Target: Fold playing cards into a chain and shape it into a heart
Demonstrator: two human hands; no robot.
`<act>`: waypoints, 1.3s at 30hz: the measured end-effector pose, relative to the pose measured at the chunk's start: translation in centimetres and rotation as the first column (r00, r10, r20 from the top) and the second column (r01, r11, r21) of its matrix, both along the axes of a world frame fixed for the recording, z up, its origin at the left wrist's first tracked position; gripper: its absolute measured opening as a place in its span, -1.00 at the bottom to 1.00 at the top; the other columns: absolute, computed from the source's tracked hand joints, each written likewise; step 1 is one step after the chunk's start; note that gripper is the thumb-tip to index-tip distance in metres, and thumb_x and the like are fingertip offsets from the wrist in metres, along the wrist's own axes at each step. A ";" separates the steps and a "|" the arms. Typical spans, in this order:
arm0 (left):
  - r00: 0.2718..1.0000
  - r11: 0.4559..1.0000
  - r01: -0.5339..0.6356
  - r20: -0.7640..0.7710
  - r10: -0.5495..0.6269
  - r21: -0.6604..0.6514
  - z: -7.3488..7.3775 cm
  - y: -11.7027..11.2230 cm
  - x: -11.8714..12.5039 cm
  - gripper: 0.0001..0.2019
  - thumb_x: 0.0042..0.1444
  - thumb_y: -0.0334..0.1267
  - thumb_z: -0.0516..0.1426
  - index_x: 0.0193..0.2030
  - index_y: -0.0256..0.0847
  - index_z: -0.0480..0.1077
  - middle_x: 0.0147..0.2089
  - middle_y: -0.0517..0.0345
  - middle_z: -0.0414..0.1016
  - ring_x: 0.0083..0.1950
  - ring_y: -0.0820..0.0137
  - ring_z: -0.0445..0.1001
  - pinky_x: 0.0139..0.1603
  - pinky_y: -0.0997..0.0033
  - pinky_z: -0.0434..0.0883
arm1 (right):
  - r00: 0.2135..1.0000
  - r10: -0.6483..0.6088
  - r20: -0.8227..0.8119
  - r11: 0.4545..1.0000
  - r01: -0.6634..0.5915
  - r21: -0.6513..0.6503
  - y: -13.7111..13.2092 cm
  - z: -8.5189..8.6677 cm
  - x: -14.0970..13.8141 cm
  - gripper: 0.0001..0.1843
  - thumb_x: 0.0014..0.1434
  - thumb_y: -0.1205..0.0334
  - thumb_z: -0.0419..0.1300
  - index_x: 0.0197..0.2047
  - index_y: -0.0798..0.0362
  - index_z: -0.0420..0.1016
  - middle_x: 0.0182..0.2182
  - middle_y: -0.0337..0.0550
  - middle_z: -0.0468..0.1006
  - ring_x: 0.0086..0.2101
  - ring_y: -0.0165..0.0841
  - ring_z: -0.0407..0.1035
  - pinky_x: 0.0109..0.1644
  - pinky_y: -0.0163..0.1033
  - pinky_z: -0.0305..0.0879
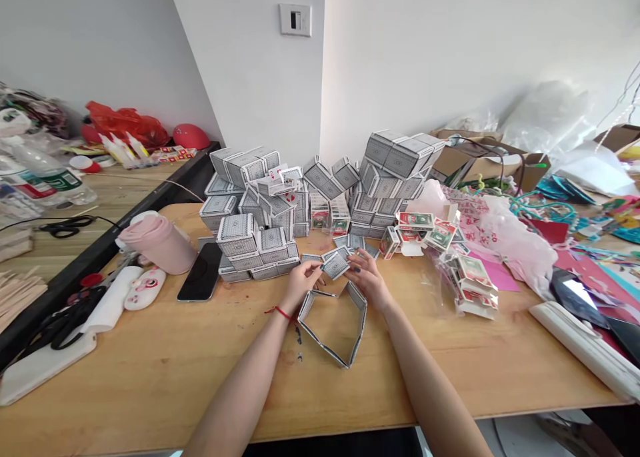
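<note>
Right between the two hands, just above the desktop, is a patterned playing card [335, 263], back side up and a little tilted. Left hand [305, 278] has its thumb and fingers pinched on the card's left edge, with a red string bracelet [284, 313] on that wrist. Right hand [369, 277] is at the other edge, fingers slightly apart, though I can't tell if they're actually gripping. Just below, closer to the person, an angular card frame [357, 294] sits on the wooden desk [200, 370], open in the middle. Behind all this you've got a left block pile [237, 234] and a right block pile [387, 152], same kind of card backs. Further out, there's a phone [199, 272] and pink cup [159, 244] on the left, and opened card boxes [473, 277] on the right.
</note>
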State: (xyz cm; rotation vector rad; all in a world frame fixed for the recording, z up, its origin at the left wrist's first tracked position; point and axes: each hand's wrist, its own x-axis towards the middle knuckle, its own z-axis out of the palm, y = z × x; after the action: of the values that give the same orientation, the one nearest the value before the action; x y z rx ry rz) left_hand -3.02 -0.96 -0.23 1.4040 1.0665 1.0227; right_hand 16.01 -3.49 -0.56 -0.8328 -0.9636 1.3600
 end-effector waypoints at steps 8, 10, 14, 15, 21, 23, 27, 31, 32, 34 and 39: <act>0.999 0.999 0.007 0.050 -0.005 -0.043 0.2 -0.2 -0.1 -0.79 0.04 -0.20 0.03 -0.21 -0.26 0.24 -0.68 0.36 0.29 -0.70 0.53 0.31 -0.68 0.60 0.20 | 0.920 0.252 0.301 0.964 -0.267 0.011 -1.4 1.9 0.6 -0.47 -0.23 0.44 0.02 -0.12 -0.07 0.10 -0.26 -0.21 0.46 -0.19 -0.32 0.36 -0.10 -0.13 0.25; 0.999 0.999 0.007 0.033 -0.006 -0.034 0.1 -0.2 -0.1 -0.80 0.05 -0.21 0.01 -0.20 -0.24 0.22 -0.71 0.39 0.24 -0.73 0.53 0.28 -0.69 0.60 0.18 | 0.895 0.232 0.382 0.969 -0.247 -0.010 -1.5 2.2 0.3 -0.50 -0.21 0.44 -0.01 -0.12 -0.04 0.12 -0.31 -0.22 0.48 -0.27 -0.34 0.37 -0.19 -0.20 0.27; 1.000 0.998 0.027 0.005 -0.027 -0.052 0.1 -0.4 -0.1 -0.81 0.05 -0.23 -0.01 -0.19 -0.22 0.20 -0.70 0.40 0.22 -0.73 0.53 0.28 -0.71 0.60 0.17 | 0.800 0.160 0.579 0.981 -0.194 -0.003 -1.5 2.4 0.1 -0.68 -0.14 0.40 0.04 -0.22 0.06 0.28 -0.36 -0.20 0.49 -0.36 -0.39 0.37 -0.29 -0.29 0.25; 0.999 0.997 0.039 0.004 -0.039 -0.060 0.1 -0.4 -0.1 -0.81 0.05 -0.23 0.00 -0.19 -0.21 0.20 -0.68 0.40 0.24 -0.73 0.53 0.29 -0.71 0.60 0.18 | 0.783 0.149 0.603 0.983 -0.182 -0.006 -1.5 2.3 0.1 -0.73 -0.12 0.38 0.06 -0.25 0.07 0.32 -0.37 -0.20 0.50 -0.37 -0.39 0.37 -0.30 -0.30 0.25; 0.989 0.989 0.145 -0.014 -0.145 -0.040 -0.1 -0.4 -0.1 -0.83 0.01 -0.22 0.05 -0.25 -0.23 0.22 -0.57 0.30 0.34 -0.64 0.52 0.34 -0.61 0.56 0.25 | 0.806 0.127 0.579 0.992 -0.114 -0.060 -1.4 2.2 0.6 -0.82 -0.02 0.22 0.12 -0.32 0.09 0.45 -0.36 -0.14 0.56 -0.31 -0.32 0.42 -0.20 -0.23 0.29; 0.984 0.986 0.168 -0.054 -0.169 -0.023 -0.1 -0.4 -0.1 -0.86 0.03 -0.22 0.04 -0.32 -0.25 0.24 -0.59 0.28 0.33 -0.62 0.51 0.33 -0.59 0.56 0.25 | 0.816 0.082 0.573 0.996 -0.055 -0.065 -1.4 2.0 0.8 -0.79 -0.01 0.17 0.13 -0.32 0.08 0.47 -0.33 -0.11 0.58 -0.29 -0.28 0.44 -0.19 -0.22 0.30; 0.990 0.992 0.109 -0.101 -0.103 0.059 -0.3 -0.2 -0.2 -0.88 0.04 -0.25 0.02 -0.32 -0.26 0.28 -0.58 0.28 0.30 -0.56 0.51 0.30 -0.54 0.57 0.22 | 0.788 -0.055 0.613 0.995 0.095 -0.033 -1.5 1.8 1.2 -0.74 -0.01 0.09 0.14 -0.31 0.06 0.51 -0.33 -0.11 0.59 -0.30 -0.25 0.46 -0.21 -0.21 0.33; 0.986 0.989 0.078 -0.157 -0.057 0.128 -0.3 0.0 -0.3 -0.86 0.05 -0.27 0.00 -0.31 -0.27 0.32 -0.52 0.26 0.29 -0.53 0.52 0.27 -0.52 0.56 0.20 | 0.738 -0.141 0.660 0.987 0.158 0.034 -1.5 1.8 1.5 -0.73 0.02 0.09 0.10 -0.31 0.05 0.54 -0.35 -0.14 0.60 -0.31 -0.26 0.46 -0.20 -0.23 0.33; 0.982 0.987 0.085 -0.178 -0.060 0.138 -0.3 0.0 -0.3 -0.85 0.06 -0.27 -0.01 -0.32 -0.27 0.33 -0.51 0.25 0.29 -0.53 0.52 0.27 -0.52 0.56 0.20 | 0.728 -0.158 0.667 0.984 0.171 0.047 -1.6 1.8 1.5 -0.72 0.03 0.09 0.10 -0.31 0.05 0.54 -0.35 -0.15 0.60 -0.31 -0.26 0.46 -0.20 -0.24 0.33; 0.974 0.978 0.111 -0.216 -0.072 0.176 -0.3 -0.1 -0.4 -0.82 0.07 -0.26 -0.02 -0.32 -0.27 0.35 -0.49 0.23 0.32 -0.50 0.51 0.27 -0.50 0.56 0.21 | 0.716 -0.190 0.672 0.977 0.203 0.060 -1.6 1.7 1.6 -0.72 0.02 0.09 0.10 -0.33 0.04 0.55 -0.36 -0.15 0.60 -0.31 -0.26 0.46 -0.22 -0.24 0.34; 0.964 0.950 0.157 -0.251 -0.089 0.268 0.0 -0.5 -0.3 -0.80 0.08 -0.29 -0.02 -0.26 -0.24 0.41 -0.39 0.15 0.43 -0.38 0.45 0.34 -0.39 0.53 0.27 | 0.722 -0.230 0.652 0.968 0.238 0.078 -1.7 1.3 1.5 -0.75 0.00 0.10 0.13 -0.33 0.04 0.55 -0.34 -0.13 0.60 -0.33 -0.24 0.47 -0.26 -0.23 0.36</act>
State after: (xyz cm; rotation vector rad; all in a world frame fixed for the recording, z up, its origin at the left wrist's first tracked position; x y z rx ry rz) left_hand -3.32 -1.49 -0.23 1.8428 1.0122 0.9615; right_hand 17.55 -5.16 0.78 -1.4493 -1.3318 0.8416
